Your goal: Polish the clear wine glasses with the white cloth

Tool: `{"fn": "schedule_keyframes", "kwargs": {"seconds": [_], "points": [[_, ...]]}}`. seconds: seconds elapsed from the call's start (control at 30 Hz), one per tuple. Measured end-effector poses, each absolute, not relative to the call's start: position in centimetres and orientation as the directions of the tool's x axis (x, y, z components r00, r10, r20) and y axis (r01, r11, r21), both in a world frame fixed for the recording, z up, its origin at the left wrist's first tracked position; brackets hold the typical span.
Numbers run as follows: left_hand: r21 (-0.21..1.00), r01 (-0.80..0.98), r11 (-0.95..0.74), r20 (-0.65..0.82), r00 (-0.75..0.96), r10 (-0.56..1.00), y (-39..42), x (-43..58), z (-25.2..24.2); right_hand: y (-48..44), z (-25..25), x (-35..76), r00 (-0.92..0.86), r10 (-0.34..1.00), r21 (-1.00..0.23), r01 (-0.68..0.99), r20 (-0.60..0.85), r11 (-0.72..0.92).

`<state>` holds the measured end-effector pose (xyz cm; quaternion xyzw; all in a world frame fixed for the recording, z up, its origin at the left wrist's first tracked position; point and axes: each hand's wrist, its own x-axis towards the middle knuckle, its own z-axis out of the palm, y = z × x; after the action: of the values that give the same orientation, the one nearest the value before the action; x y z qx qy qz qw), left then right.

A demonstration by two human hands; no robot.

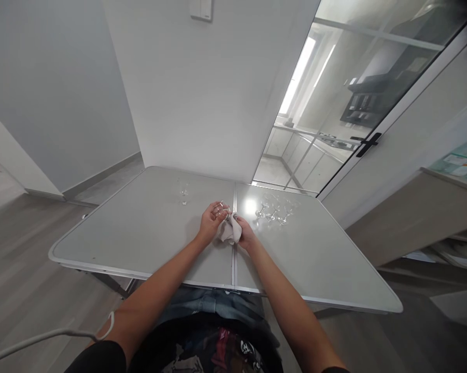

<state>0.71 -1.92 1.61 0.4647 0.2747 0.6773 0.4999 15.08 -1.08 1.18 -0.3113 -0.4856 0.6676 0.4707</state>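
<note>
Near the middle of the table, my left hand [213,219] is closed round a small clear glass [220,207], mostly hidden by the fingers. My right hand [244,232] grips a white cloth [230,231], which hangs down between the hands and is pressed against the glass. Several clear stemmed glasses [272,213] are grouped on the table to the right of my hands. Another clear glass [184,192] is apart on the left, with a small white bit [184,203] close by it.
The grey folding table [140,228] has a metal seam down its middle. Behind it is a white wall [194,103], with a glass-paned door [307,114] to the right. A shelf unit [412,217] stands at far right. A white cable [50,333] crosses my left arm.
</note>
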Motion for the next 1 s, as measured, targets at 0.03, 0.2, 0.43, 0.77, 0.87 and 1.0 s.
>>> {"fn": "schedule_keyframes", "kwargs": {"seconds": [0.03, 0.2, 0.43, 0.77, 0.87, 1.0], "points": [[0.834, -0.425, -0.351, 0.357, -0.069, 0.931, -1.9, 0.7, 1.6, -1.1, 1.1, 15.2, -0.358, 0.933, -0.944, -0.320, 0.043, -0.079], [0.847, -0.400, -0.350, 0.321, -0.141, 0.937, -1.5, 0.5, 1.2, -1.7, 0.9, 15.2, -0.193, 0.933, -0.926, 0.169, 0.305, 0.338], [0.851, -0.390, -0.351, 0.337, -0.107, 0.935, -1.6, 0.5, 1.1, -1.5, 1.3, 15.2, -0.364, 0.925, -0.993, -0.089, 0.109, 0.081], [0.849, -0.372, -0.376, 0.345, -0.150, 0.927, -0.6, 0.2, 0.1, -1.8, 0.7, 14.5, -0.171, 0.923, -0.901, 0.214, 0.345, 0.376], [0.862, -0.358, -0.359, 0.330, -0.142, 0.933, -0.6, 0.1, -0.1, -1.5, 0.8, 14.3, -0.307, 0.934, -0.982, -0.007, 0.181, 0.188], [0.864, -0.366, -0.347, 0.347, -0.069, 0.935, -0.3, 0.3, -0.5, -0.9, 0.7, 15.3, -0.421, 0.905, -0.996, -0.093, 0.055, 0.018]]}}
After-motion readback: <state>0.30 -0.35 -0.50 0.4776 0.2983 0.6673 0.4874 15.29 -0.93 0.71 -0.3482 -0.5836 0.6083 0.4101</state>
